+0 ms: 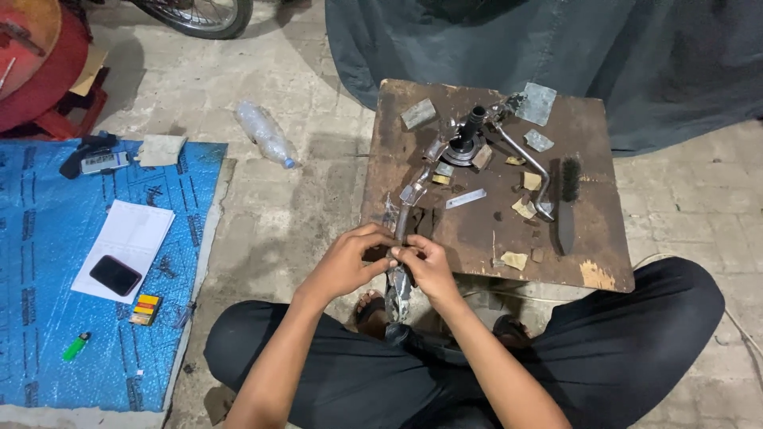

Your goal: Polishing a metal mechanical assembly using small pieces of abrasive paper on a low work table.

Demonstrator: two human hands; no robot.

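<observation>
Metal lever [400, 238] (long, bent) in both grips: left hand [347, 260]; right hand [429, 266].

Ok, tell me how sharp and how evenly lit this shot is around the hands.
Head view: light is soft and even, no hard shadows; the left hand and right hand are slightly soft where they pinch the metal frame part; the wooden board reads clearly; the dark cloth loses detail.

Both hands closed on a metal lever [400, 238] at the near edge of the wooden board [604, 274]: left hand [347, 260] and right hand [429, 266], fingertips meeting. On the board, wire brush [567, 199] toward the right. Left of the board: plastic bottle [266, 133], blue tarp [48, 334] carrying phone [115, 275] and green lighter [76, 346].
</observation>
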